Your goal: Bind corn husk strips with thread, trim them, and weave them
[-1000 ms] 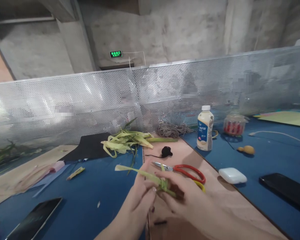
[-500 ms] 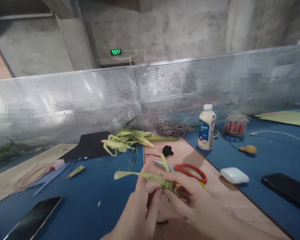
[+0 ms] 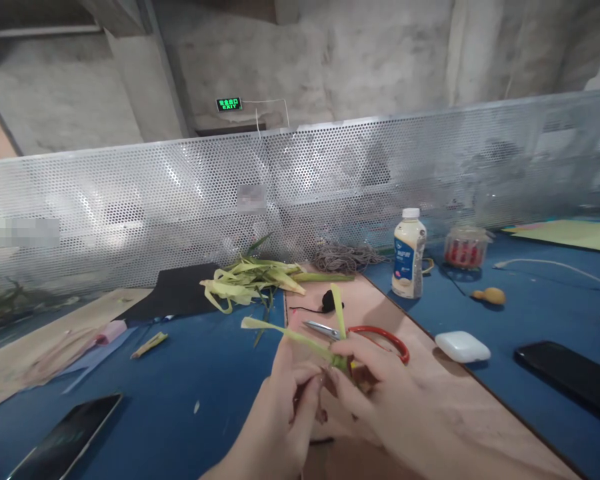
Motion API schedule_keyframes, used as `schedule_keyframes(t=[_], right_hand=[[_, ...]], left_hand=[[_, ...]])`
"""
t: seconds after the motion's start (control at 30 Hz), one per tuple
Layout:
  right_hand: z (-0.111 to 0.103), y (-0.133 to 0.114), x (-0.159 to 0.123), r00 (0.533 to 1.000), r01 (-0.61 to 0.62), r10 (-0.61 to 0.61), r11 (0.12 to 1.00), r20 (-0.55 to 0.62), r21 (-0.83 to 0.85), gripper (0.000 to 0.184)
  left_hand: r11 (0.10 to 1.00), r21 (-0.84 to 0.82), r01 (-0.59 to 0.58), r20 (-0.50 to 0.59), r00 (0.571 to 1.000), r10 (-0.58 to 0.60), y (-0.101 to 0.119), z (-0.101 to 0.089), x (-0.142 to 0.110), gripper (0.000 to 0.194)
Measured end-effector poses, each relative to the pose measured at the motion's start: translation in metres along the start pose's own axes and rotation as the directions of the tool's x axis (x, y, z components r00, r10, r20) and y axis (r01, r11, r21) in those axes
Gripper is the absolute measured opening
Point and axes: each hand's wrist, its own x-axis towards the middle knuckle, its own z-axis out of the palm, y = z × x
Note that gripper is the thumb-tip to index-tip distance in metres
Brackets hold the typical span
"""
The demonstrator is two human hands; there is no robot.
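Note:
My left hand (image 3: 280, 413) and my right hand (image 3: 380, 400) meet low in the middle, both pinched on a small bundle of green leaf strips (image 3: 300, 339). One strip runs out to the left, another stands up above my fingers. Something dark sits under my right fingers; I cannot make it out. Red-handled scissors (image 3: 375, 333) lie just behind my hands on a brown board (image 3: 460, 407).
A pile of leaf strips (image 3: 250, 280) and a tangle of twine (image 3: 347, 257) lie by the perforated metal screen (image 3: 130, 200). A white bottle (image 3: 408, 255), white case (image 3: 463, 347), small plastic tub (image 3: 465, 247) and black phone (image 3: 570, 377) sit right; another phone (image 3: 65, 440) lies left.
The hands turned the bundle: one strip now stands up above the fingers and the long strip's end has swung slightly right. My fingers have shifted on it.

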Motion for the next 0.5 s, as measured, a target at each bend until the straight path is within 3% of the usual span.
schedule_keyframes(t=[0.1, 0.2, 0.33, 0.5], right_hand=[[0.004, 0.008, -0.001, 0.997, -0.047, 0.046, 0.999, 0.062, 0.016, 0.011], [0.005, 0.01, 0.0, 0.995, -0.057, 0.056, 0.998, 0.078, 0.012, 0.011], [-0.004, 0.001, 0.005, 0.988, -0.115, 0.103, 0.988, 0.114, 0.107, 0.015], [-0.015, -0.008, 0.005, 0.976, -0.175, 0.137, 0.956, 0.17, 0.236, 0.034]], left_hand=[[0.998, 0.056, 0.027, 0.075, 0.997, -0.031, 0.001, -0.003, 0.001, 0.027], [0.998, 0.055, 0.017, 0.012, 1.0, -0.018, 0.0, -0.001, 0.001, 0.027], [0.993, -0.114, 0.026, -0.044, 0.999, -0.031, -0.004, 0.002, 0.002, 0.048], [0.957, -0.274, 0.093, -0.029, 0.994, -0.105, -0.003, -0.003, 0.009, 0.038]])
